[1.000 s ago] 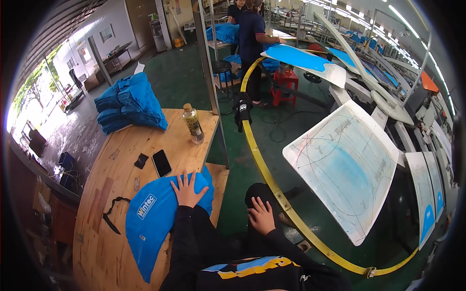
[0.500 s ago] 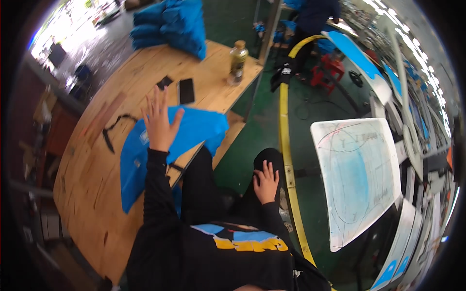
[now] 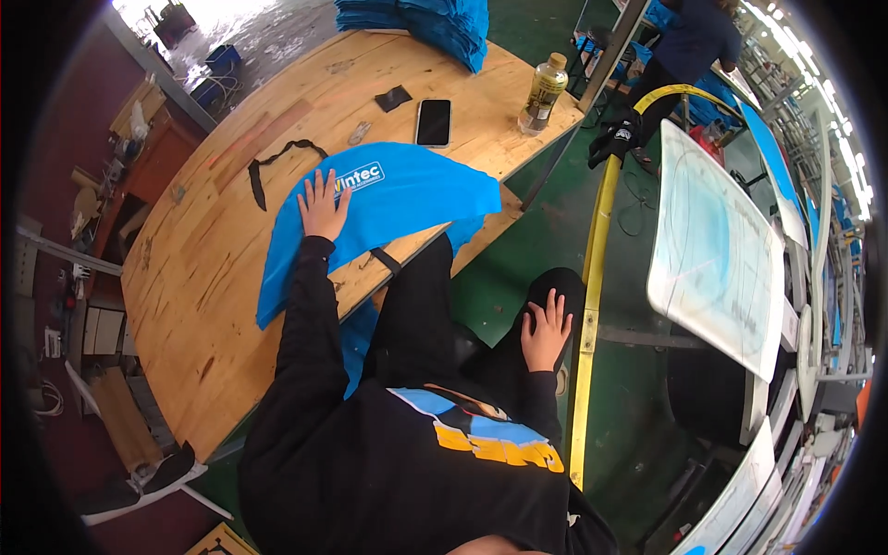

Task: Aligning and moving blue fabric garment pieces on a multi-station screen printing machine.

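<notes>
**Left hand flat on blue bag, right hand on knee**

While the person leans over the round wooden table (image 3: 213, 277), counts go like this: one blue fabric bag (image 3: 407, 199) spread on the tabletop with its near end hanging off the table edge, one stack of folded blue bags (image 3: 435, 23) at the far edge, one phone (image 3: 434, 122) lying face up, one bottle (image 3: 542, 92) standing upright near the right-hand edge, one small dark pouch (image 3: 394, 98) beside the phone, one small grey item (image 3: 359, 133) between pouch and bag (too small to tell what), one loose black strap (image 3: 277, 159) curled on the wood left of the bag. Off the table: one yellow curved rail (image 3: 592, 277), one big white printing pallet (image 3: 717, 250) just right of it, more pallets stacked along the right rim. One other person (image 3: 689, 46) stands at the top right, well apart.

Left hand (image 3: 324, 205): arm stretched forward in a black sleeve, palm down, fingers (image 3: 319, 182) spread wide and flat, pressing on the left part of the bag next to its white print. Nothing gripped, just resting on cloth.

Right hand (image 3: 546, 328): arm bent close to the body, palm down on the person's own dark-trousered knee, fingers loosely spread, holding nothing. Sits just left of the yellow rail, not touching it.
</notes>
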A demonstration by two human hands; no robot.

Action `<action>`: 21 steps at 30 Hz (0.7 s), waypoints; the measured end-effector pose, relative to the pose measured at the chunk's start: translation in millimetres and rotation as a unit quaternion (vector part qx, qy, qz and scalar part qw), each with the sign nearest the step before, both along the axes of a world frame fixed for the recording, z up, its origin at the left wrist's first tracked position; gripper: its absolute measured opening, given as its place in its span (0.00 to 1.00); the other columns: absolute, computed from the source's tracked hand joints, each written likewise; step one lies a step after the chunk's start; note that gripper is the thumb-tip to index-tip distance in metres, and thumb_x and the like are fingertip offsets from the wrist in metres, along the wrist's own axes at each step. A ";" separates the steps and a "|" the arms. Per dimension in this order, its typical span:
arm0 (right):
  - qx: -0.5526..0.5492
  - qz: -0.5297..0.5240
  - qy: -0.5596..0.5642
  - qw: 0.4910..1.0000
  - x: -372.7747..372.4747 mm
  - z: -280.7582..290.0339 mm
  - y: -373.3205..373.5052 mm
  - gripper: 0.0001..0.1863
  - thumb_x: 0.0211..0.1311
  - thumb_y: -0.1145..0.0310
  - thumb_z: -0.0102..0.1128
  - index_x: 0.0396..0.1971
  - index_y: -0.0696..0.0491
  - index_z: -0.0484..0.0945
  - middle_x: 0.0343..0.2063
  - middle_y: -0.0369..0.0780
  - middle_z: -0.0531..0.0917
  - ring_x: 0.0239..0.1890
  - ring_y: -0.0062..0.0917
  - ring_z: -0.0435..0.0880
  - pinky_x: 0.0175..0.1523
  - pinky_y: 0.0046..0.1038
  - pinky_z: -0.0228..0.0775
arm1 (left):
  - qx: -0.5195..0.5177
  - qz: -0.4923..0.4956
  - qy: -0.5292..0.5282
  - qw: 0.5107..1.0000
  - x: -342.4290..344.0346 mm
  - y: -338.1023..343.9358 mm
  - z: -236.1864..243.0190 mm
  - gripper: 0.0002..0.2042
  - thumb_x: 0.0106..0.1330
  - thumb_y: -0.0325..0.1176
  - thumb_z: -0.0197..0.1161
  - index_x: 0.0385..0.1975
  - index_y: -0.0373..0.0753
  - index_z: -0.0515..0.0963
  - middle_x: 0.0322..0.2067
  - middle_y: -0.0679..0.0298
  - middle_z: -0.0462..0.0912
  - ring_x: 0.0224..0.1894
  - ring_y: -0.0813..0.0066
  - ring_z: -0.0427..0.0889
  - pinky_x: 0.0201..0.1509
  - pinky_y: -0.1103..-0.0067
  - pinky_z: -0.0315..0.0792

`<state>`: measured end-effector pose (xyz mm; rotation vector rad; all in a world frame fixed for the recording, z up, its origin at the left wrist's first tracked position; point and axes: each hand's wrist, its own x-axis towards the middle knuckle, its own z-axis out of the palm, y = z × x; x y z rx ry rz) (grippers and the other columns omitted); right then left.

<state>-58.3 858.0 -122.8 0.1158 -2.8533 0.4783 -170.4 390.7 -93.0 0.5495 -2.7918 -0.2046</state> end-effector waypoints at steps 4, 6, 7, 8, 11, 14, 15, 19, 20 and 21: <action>0.000 0.003 0.004 1.000 -1.9 -1.1 -1.2 0.11 0.58 0.65 0.57 0.41 0.45 0.78 0.66 0.38 0.62 0.69 0.33 0.55 0.69 0.46 0.41 | -0.032 0.030 -0.021 0.999 38.9 -21.1 -2.4 0.32 0.68 0.58 0.41 0.68 0.47 0.54 0.70 0.60 0.49 0.71 0.52 0.45 0.70 0.54 0.38; 0.005 0.000 0.001 1.000 -2.2 -3.0 -0.6 0.11 0.58 0.64 0.57 0.42 0.45 0.78 0.66 0.38 0.62 0.69 0.34 0.55 0.69 0.46 0.41 | -0.022 0.040 -0.017 0.999 67.2 -25.3 1.9 0.32 0.69 0.58 0.40 0.68 0.47 0.54 0.70 0.61 0.48 0.71 0.52 0.45 0.70 0.54 0.38; 0.005 -0.002 0.000 1.000 -1.9 -3.7 0.1 0.11 0.58 0.64 0.57 0.42 0.45 0.78 0.66 0.38 0.62 0.69 0.34 0.55 0.69 0.46 0.41 | 0.000 0.065 -0.030 0.997 82.3 -26.1 5.2 0.32 0.69 0.58 0.40 0.68 0.47 0.53 0.70 0.60 0.48 0.71 0.52 0.45 0.70 0.53 0.37; 0.004 0.001 -0.001 1.000 -2.6 -2.7 -0.8 0.11 0.58 0.64 0.58 0.42 0.45 0.78 0.66 0.38 0.61 0.69 0.34 0.55 0.69 0.46 0.42 | 0.022 0.093 -0.041 0.995 99.3 -28.2 7.2 0.31 0.69 0.57 0.40 0.68 0.47 0.53 0.70 0.59 0.48 0.71 0.51 0.45 0.70 0.53 0.37; 0.003 0.002 0.000 1.000 -3.7 -0.8 -1.4 0.11 0.58 0.64 0.58 0.42 0.46 0.78 0.66 0.38 0.61 0.69 0.34 0.55 0.69 0.46 0.42 | -0.011 0.151 -0.028 0.988 140.9 -31.4 2.3 0.32 0.69 0.57 0.40 0.68 0.47 0.52 0.69 0.55 0.48 0.71 0.50 0.45 0.69 0.51 0.38; 0.009 0.002 -0.001 1.000 -3.1 0.9 0.4 0.12 0.57 0.64 0.58 0.41 0.46 0.78 0.66 0.39 0.61 0.69 0.34 0.55 0.69 0.47 0.42 | -0.065 0.204 -0.034 0.976 157.2 -17.0 2.5 0.32 0.69 0.58 0.40 0.69 0.46 0.52 0.69 0.52 0.47 0.71 0.50 0.45 0.69 0.50 0.37; 0.010 0.004 -0.001 1.000 -4.3 1.1 0.8 0.12 0.57 0.64 0.58 0.41 0.46 0.79 0.66 0.39 0.61 0.69 0.34 0.55 0.69 0.47 0.43 | -0.067 0.179 0.020 0.981 150.1 -3.7 13.7 0.31 0.68 0.55 0.45 0.67 0.44 0.56 0.67 0.52 0.52 0.69 0.50 0.49 0.68 0.50 0.41; 0.007 0.001 -0.006 1.000 -4.3 2.0 2.5 0.12 0.57 0.64 0.59 0.42 0.47 0.79 0.65 0.40 0.63 0.69 0.35 0.56 0.68 0.48 0.43 | -0.033 -0.075 0.180 0.980 52.2 55.2 77.8 0.27 0.66 0.48 0.54 0.63 0.44 0.62 0.63 0.52 0.61 0.66 0.51 0.57 0.65 0.52 0.48; 0.008 -0.003 -0.006 1.000 -3.5 3.5 3.6 0.12 0.57 0.64 0.59 0.42 0.47 0.79 0.65 0.40 0.63 0.69 0.35 0.56 0.68 0.48 0.43 | -0.038 -0.135 0.205 0.969 16.8 72.0 88.6 0.27 0.65 0.45 0.57 0.62 0.44 0.63 0.62 0.52 0.63 0.64 0.51 0.59 0.64 0.53 0.50; 0.001 0.010 0.000 1.000 -2.6 5.8 4.4 0.12 0.57 0.64 0.59 0.42 0.47 0.78 0.65 0.40 0.63 0.69 0.35 0.56 0.68 0.49 0.43 | -0.025 -0.168 0.201 0.965 -19.5 84.3 86.9 0.27 0.65 0.47 0.55 0.62 0.45 0.63 0.63 0.52 0.61 0.66 0.51 0.58 0.66 0.54 0.48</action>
